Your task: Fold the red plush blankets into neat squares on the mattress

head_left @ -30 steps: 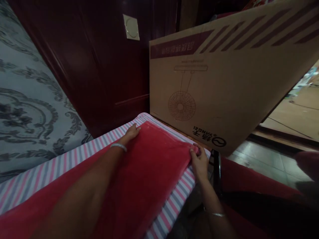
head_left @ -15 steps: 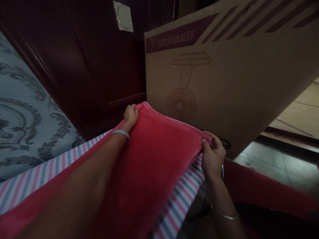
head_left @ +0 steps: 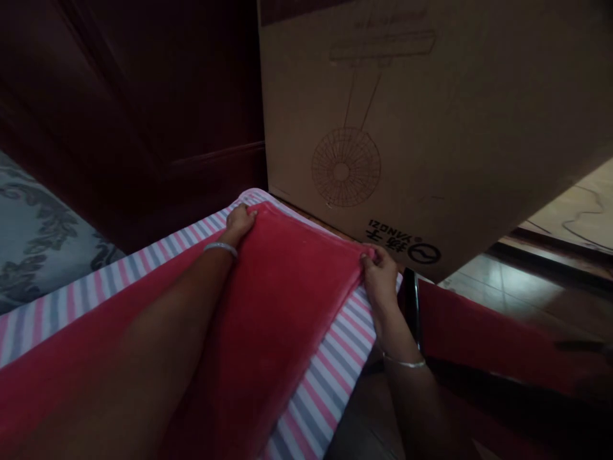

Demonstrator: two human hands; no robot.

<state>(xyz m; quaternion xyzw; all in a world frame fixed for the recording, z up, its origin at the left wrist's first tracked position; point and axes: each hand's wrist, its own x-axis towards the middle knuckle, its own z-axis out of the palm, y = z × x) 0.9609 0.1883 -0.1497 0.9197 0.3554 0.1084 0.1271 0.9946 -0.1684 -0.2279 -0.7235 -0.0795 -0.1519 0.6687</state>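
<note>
A long red cloth lies over a board-like surface with a striped cover in white, pink and grey. My left hand is closed on the cloth's far left corner. With thumb and fingers, my right hand pinches the far right corner. Between the hands the cloth's far edge is stretched nearly straight. Stripes show along both sides of the cloth and beyond its far edge, up to the cover's rounded end.
A large cardboard box with a printed fan drawing stands just past the covered end. Dark red panelling rises behind on the left, beside patterned wallpaper. Tiled floor and a dark red surface lie to the right.
Both hands have brought the cloth's far edge down and nearer, uncovering the striped end. The cloth now lies flatter. The view has tilted downward.
</note>
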